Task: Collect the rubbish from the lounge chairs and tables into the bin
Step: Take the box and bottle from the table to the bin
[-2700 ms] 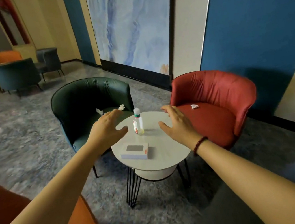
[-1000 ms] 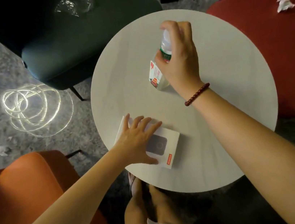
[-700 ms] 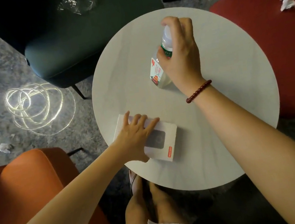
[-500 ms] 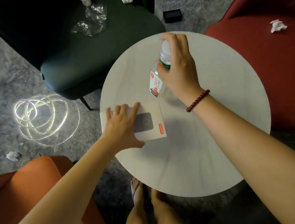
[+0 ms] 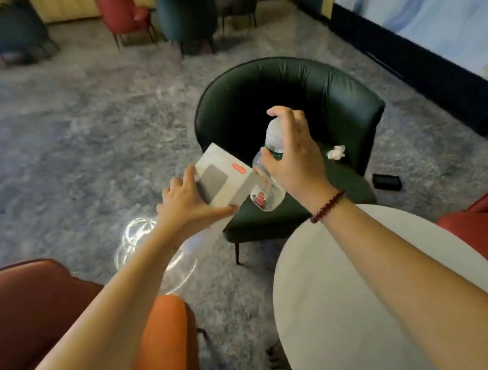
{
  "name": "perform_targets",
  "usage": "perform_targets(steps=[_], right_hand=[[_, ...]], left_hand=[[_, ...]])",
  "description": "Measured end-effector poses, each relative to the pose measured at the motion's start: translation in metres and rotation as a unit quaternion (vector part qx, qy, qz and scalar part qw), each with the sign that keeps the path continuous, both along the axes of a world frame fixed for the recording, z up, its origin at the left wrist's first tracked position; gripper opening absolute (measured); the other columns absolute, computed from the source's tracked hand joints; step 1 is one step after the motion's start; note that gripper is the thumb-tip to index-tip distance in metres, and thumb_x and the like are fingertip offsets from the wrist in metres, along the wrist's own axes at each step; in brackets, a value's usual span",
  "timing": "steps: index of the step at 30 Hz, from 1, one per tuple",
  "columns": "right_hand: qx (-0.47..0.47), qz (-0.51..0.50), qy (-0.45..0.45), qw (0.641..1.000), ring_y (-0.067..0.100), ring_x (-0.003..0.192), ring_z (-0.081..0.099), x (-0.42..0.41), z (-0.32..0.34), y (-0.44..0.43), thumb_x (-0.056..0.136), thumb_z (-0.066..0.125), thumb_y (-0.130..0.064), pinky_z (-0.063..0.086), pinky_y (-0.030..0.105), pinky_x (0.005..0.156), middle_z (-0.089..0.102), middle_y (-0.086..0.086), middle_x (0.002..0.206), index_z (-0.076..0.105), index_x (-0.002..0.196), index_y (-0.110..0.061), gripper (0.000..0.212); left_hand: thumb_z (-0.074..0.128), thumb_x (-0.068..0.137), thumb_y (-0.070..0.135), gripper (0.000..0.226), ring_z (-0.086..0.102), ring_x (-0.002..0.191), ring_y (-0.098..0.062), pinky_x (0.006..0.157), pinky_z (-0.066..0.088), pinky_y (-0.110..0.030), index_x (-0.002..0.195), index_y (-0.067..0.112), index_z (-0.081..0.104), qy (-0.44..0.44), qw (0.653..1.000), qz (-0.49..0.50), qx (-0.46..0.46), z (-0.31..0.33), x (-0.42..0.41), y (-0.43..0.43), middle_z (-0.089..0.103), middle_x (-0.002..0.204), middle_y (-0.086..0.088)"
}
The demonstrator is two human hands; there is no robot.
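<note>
Left hand (image 5: 187,203) had the box (image 5: 226,178) gripped between thumb and fingers (image 5: 189,173), up in the air over the floor, just left of the green chair (image 5: 334,103). Right hand (image 5: 294,159) was curled round the bottle (image 5: 269,195) near its cap, right beside the box, above the chair seat and clear of the worktop (image 5: 330,298). A tissue (image 5: 336,152) lay on that seat.

The box (image 5: 226,178) hangs just left of the bottle (image 5: 269,195), both over the chair (image 5: 334,103) behind the table (image 5: 330,298).
</note>
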State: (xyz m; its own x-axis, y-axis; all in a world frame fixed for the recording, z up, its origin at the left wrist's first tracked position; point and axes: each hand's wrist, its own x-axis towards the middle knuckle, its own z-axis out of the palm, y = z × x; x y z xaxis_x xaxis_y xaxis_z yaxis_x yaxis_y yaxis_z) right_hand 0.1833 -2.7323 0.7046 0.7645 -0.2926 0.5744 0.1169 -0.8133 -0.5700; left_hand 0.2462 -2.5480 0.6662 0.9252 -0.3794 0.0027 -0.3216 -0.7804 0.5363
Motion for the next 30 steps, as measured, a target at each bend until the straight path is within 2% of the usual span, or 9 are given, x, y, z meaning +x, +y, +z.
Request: perform_targets(steps=[4,8,13,16,18,21,25,28,30], right_hand=[[0.013,0.093,-0.027,0.995,0.027,0.096,0.053,0.025,0.034,0.103,0.072,0.067,-0.006,0.045,0.029,0.071,0.047,0.016,0.117,0.046,0.118,-0.009,0.051],[0.009,0.222,-0.039,0.974,0.024,0.089,0.052,0.037,0.060,0.215,0.071,0.067,-0.007,0.043,0.027,0.066,0.047,0.014,0.117,0.046,0.120,-0.011,0.054],[0.019,0.379,-0.046,0.924,0.018,0.079,0.046,0.019,0.087,0.351,0.072,0.067,-0.004,0.047,0.030,0.059,0.048,0.015,0.116,0.043,0.122,-0.011,0.055],[0.016,0.479,-0.050,0.876,0.018,0.082,0.046,-0.006,0.091,0.419,0.072,0.067,-0.003,0.040,0.028,0.063,0.049,0.016,0.115,0.043,0.122,-0.009,0.056],[0.019,0.540,-0.042,0.841,0.020,0.085,0.047,-0.029,0.088,0.459,0.071,0.067,-0.002,0.039,0.028,0.068,0.049,0.016,0.117,0.043,0.123,-0.008,0.057],[0.007,0.609,-0.028,0.793,0.017,0.085,0.045,-0.078,0.078,0.509,0.072,0.068,-0.003,0.039,0.028,0.068,0.048,0.016,0.120,0.042,0.125,-0.010,0.059],[-0.014,0.708,-0.012,0.706,0.027,0.090,0.054,-0.161,0.064,0.562,0.074,0.067,-0.004,0.050,0.038,0.069,0.046,0.016,0.123,0.039,0.128,-0.011,0.061],[-0.015,0.752,-0.010,0.658,0.031,0.096,0.054,-0.208,0.060,0.590,0.075,0.067,-0.005,0.051,0.038,0.072,0.044,0.016,0.123,0.038,0.128,-0.010,0.061],[-0.017,0.784,-0.007,0.621,0.031,0.095,0.055,-0.244,0.061,0.614,0.075,0.065,-0.005,0.051,0.039,0.072,0.044,0.014,0.122,0.038,0.128,-0.011,0.060]], left_hand=[[0.075,0.050,0.061,0.101,0.049,0.113,-0.028,0.094,0.045,-0.047,0.134,0.023,0.032,0.063,0.978,0.154,-0.124,0.049,0.000,0.107,0.049,0.125,-0.009],[0.069,0.040,0.067,0.111,0.048,0.113,-0.027,0.088,0.050,-0.051,0.135,0.026,0.029,0.014,0.947,0.280,-0.156,0.086,-0.033,0.226,0.046,0.125,-0.006],[0.074,0.057,0.060,0.089,0.048,0.108,-0.021,0.084,0.046,-0.037,0.129,0.028,0.031,-0.062,0.896,0.418,-0.141,0.110,-0.108,0.350,0.047,0.121,-0.003],[0.074,0.057,0.061,0.099,0.045,0.113,-0.024,0.090,0.044,-0.039,0.137,0.029,0.026,-0.074,0.846,0.512,-0.130,0.116,-0.166,0.402,0.044,0.126,-0.006],[0.074,0.054,0.063,0.106,0.042,0.120,-0.028,0.097,0.042,-0.046,0.140,0.029,0.022,-0.060,0.797,0.586,-0.135,0.116,-0.214,0.430,0.039,0.132,-0.008],[0.076,0.055,0.060,0.107,0.041,0.124,-0.028,0.098,0.042,-0.047,0.141,0.024,0.023,-0.070,0.726,0.672,-0.132,0.111,-0.297,0.457,0.038,0.136,-0.009],[0.077,0.060,0.051,0.100,0.038,0.125,-0.027,0.097,0.040,-0.042,0.139,0.022,0.025,-0.099,0.629,0.757,-0.146,0.098,-0.412,0.473,0.033,0.136,-0.009],[0.079,0.060,0.049,0.098,0.042,0.124,-0.025,0.096,0.045,-0.043,0.137,0.019,0.028,-0.105,0.593,0.781,-0.166,0.094,-0.471,0.477,0.037,0.139,-0.007],[0.076,0.051,0.056,0.105,0.044,0.123,-0.024,0.095,0.046,-0.045,0.137,0.020,0.029,-0.112,0.559,0.804,-0.171,0.096,-0.515,0.480,0.039,0.139,-0.005]])
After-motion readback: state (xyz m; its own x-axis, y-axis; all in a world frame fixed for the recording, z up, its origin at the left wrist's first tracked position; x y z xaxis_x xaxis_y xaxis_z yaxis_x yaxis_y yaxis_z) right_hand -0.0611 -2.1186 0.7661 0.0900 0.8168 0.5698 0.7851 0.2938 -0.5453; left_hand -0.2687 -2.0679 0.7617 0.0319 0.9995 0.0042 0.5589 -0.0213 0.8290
